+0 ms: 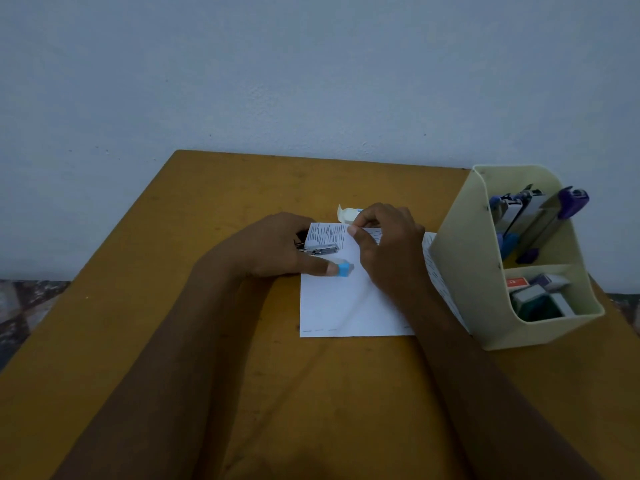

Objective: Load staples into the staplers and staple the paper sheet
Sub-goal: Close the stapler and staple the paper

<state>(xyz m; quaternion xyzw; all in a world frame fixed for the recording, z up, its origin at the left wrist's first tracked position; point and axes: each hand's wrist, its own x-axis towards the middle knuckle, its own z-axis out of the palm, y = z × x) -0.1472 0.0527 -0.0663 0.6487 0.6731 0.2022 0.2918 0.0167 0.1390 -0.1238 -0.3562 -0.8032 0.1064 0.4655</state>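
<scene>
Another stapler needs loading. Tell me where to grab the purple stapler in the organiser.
Likely best: pinch the purple stapler by its top end, from above. It stands tilted in the organiser; only that end clears the rim.

Paper sheet [332, 306] flat on table [207, 323], centre-right. Left hand [277, 247] at sheet's far left corner, gripping stapler [322, 250] lying over sheet. Right hand [388, 244] just right of it, pinching sheet's far edge. Small carton [347, 214] on table behind right hand. Organizer [464, 271] right of sheet, against its right edge; 2 compartments: rear holds upright staplers [530, 216], front holds small boxes [540, 292]. Wall [311, 64] behind table.
</scene>
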